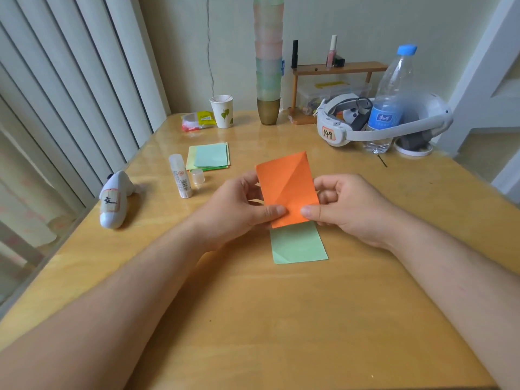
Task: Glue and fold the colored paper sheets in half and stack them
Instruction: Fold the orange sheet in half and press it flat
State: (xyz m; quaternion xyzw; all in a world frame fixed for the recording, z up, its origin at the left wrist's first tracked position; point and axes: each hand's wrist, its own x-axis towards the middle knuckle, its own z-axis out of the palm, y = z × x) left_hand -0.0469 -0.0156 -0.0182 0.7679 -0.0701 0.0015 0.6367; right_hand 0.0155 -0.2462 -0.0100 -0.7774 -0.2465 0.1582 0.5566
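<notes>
A folded orange paper (pixel 285 184) with a diagonal crease is held up over the table's middle. My left hand (pixel 242 205) pinches its lower left edge and my right hand (pixel 343 206) pinches its lower right edge. Below it a folded light green paper (pixel 298 244) lies flat on the wooden table (pixel 281 319). Farther back on the left sits a small pile of green and yellow sheets (pixel 209 156). An uncapped glue stick (pixel 180 175) stands beside that pile, and its clear cap (pixel 197 176) rests next to it.
A white toy figure (pixel 115 198) lies at the left edge. At the back stand a paper cup (pixel 222 111), a snack packet (pixel 197 121), a tall cup stack (pixel 268 66), a small wooden shelf (pixel 337 68), a white headset (pixel 380 119) and a water bottle (pixel 389 102).
</notes>
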